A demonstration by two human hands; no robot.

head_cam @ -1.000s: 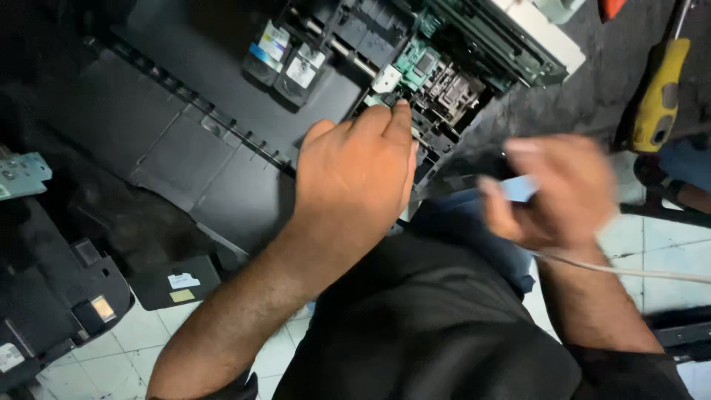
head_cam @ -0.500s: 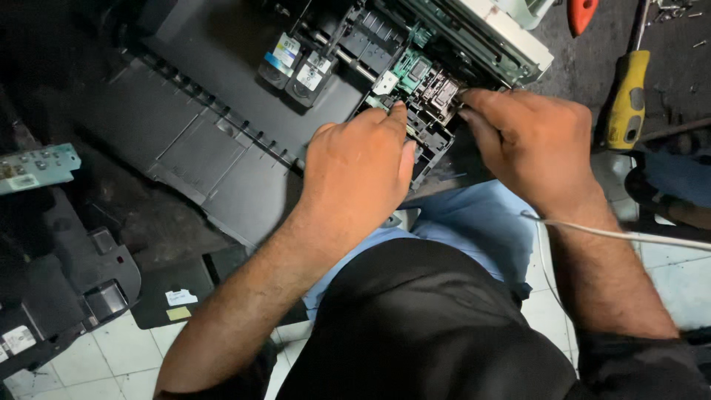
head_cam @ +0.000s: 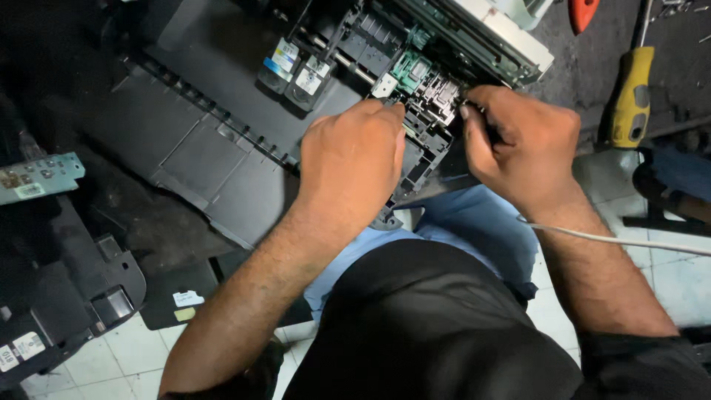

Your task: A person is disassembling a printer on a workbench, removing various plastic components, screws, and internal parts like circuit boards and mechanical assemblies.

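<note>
Two hands work at the opened printer [head_cam: 222, 148]: the left hand [head_cam: 352, 159] lies flat, fingers loosely spread on the carriage mechanism [head_cam: 429, 104] at twelve o'clock. The right hand [head_cam: 522, 144], fingers curled shut, pinches that mechanism's edge. Beyond, two ink cartridges [head_cam: 296, 70] sit at eleven o'clock and a yellow-handled screwdriver [head_cam: 633, 96] at two.

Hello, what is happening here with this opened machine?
A person sits over a dismantled printer on the floor. The left hand rests on the dark carriage mechanism inside it, fingertips by a small white part. The right hand presses in from the other side; whether it holds anything cannot be told. Two ink cartridges sit further back in the printer. A yellow-handled screwdriver lies unused to the right, and a thin white cable crosses the right forearm.
</note>
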